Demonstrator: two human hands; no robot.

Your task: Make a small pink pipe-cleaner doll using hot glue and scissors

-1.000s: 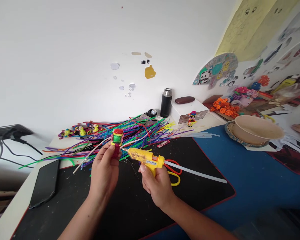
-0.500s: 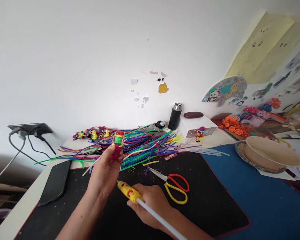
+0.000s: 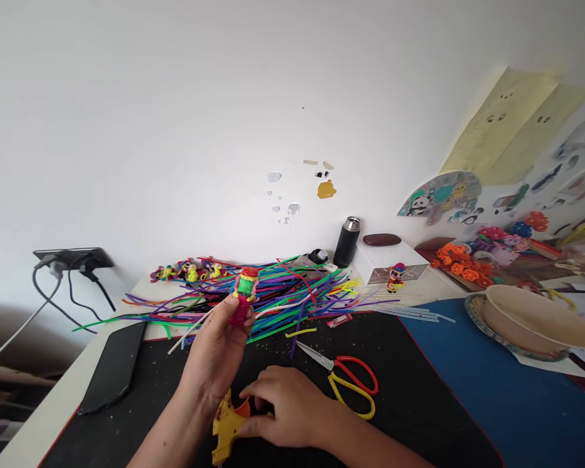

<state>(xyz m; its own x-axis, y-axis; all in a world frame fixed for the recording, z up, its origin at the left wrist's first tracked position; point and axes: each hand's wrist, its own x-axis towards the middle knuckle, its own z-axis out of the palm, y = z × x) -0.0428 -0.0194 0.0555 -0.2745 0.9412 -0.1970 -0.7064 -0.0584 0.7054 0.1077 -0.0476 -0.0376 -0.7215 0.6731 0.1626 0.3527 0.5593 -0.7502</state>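
Pinched in my left hand is a small pipe-cleaner figure with a red top, a green middle and a magenta lower part, held upright over the mat. Below my left wrist, a yellow hot glue gun with an orange trigger lies on its side, partly covered by my forearm. My right hand is beside it, fingers curved and apart, thumb by its handle. Scissors with one red and one yellow handle lie open to the right of that hand.
Many coloured pipe cleaners are heaped along the wall. Behind the black mat stand a black flask and a white box with another small figure. A phone lies left; a bowl stands right.
The glue gun has gone from my right hand's grip down onto the mat, turned, and the fingers have loosened. My left hand still holds the figure. The view has shifted slightly.
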